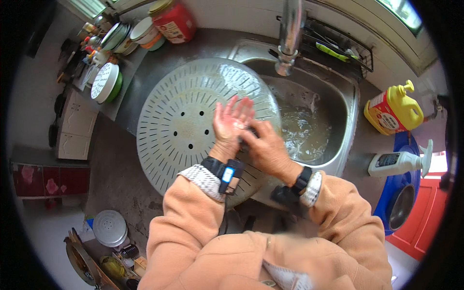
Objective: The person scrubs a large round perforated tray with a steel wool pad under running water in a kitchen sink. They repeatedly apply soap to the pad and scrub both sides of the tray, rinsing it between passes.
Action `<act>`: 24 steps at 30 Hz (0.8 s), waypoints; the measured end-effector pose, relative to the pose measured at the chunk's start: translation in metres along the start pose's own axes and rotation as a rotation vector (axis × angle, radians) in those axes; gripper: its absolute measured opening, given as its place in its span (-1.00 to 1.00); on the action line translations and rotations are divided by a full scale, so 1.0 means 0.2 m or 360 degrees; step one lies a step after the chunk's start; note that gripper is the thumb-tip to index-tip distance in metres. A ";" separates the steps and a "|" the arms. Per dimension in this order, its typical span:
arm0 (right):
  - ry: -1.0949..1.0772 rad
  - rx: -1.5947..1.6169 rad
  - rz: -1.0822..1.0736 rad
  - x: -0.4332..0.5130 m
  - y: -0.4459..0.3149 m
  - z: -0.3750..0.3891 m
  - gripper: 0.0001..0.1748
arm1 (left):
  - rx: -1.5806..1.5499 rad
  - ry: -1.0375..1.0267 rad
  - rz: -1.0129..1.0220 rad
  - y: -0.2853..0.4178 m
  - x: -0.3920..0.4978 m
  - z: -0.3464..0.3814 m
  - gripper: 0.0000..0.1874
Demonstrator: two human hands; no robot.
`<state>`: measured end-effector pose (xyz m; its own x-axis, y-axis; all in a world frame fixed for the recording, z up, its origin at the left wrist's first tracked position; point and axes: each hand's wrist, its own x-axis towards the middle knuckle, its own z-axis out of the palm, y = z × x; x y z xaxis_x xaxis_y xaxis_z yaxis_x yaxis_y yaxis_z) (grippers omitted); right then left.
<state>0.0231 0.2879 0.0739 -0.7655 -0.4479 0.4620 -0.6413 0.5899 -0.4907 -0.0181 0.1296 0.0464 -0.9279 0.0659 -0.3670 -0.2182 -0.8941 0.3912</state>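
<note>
A large round aluminium steamer plate point(163, 98), pierced with slots and several round holes, leans across the counter and the sink's left side. My left hand point(232, 121) is over the plate, palm up, fingers spread and wet, holding nothing. My right hand point(270, 148) meets the heel of the left palm. Its fingers are curled round a small dark thing point(250, 133), mostly hidden and blurred, possibly a scourer. Cloudy, rippling water point(304, 134) stands in the steel sink point(349, 119) to the right, below a metal tap point(286, 61).
Right of the sink stand a yellow pump jug point(393, 108) and a white spray bottle point(395, 164), near a blue basin point(384, 214). A wire rack point(368, 59) sits behind. Stacked bowls point(143, 29), a red jar point(175, 23) and a white colander point(105, 81) line the left.
</note>
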 end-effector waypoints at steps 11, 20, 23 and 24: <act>-0.0309 -0.0356 0.0047 -0.06 0.33 0.06 -0.75 | 0.4093 0.0023 0.0773 0.24 -0.10 -0.30 -0.17; -0.0258 -0.0374 0.0159 0.12 0.34 0.13 -0.75 | 0.4038 0.0034 0.0907 0.22 -0.08 -0.34 -0.18; -0.0104 -0.0535 0.0506 0.29 0.44 0.16 -0.79 | 0.4029 0.0031 0.0907 0.20 -0.09 -0.33 -0.18; -0.0189 -0.0522 0.0657 0.33 0.45 0.17 -0.79 | 0.4037 0.0033 0.0913 0.21 -0.09 -0.33 -0.18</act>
<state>-0.0878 0.2888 0.0344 -0.9633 -0.1960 0.1836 -0.2503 0.9031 -0.3488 0.0088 0.0623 0.0132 -0.9914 0.1206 0.0500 0.1261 0.9838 0.1274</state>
